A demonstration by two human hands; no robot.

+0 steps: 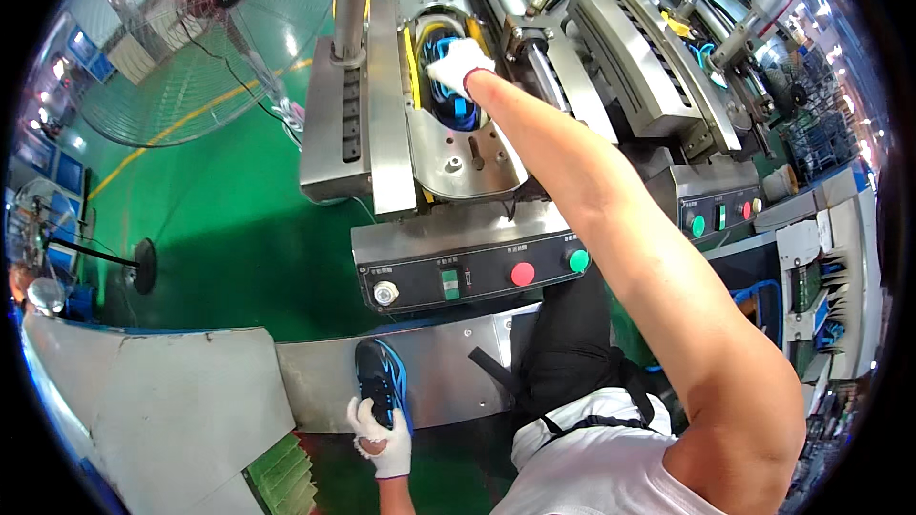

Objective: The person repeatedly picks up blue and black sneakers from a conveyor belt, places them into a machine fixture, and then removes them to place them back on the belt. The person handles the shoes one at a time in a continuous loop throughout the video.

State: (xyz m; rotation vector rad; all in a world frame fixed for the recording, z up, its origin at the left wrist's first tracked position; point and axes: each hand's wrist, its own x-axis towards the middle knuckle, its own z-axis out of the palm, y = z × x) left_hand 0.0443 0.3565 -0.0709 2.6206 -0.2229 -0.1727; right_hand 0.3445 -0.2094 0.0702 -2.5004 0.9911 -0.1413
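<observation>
At the lower middle, my left hand [384, 442], in a white glove, grips the heel end of a black shoe [374, 367] with blue stripes along its side. That shoe rests on a flat metal surface [320, 377], toe pointing away from me. My right arm stretches far forward, and my gloved right hand [460, 67] is closed on a second black and blue shoe [458, 116]. This one sits in the oval recess of a metal press machine [477, 170]. Part of that shoe and some of my fingertips are hidden by the glove.
On the machine's front, a control panel [477, 272] carries a red button [522, 274] and a green button [576, 259]. A similar machine [634, 67] stands to its right. A large caged fan [215, 0] is at the far left. Below it, a grey panel [196, 410] adjoins the metal surface.
</observation>
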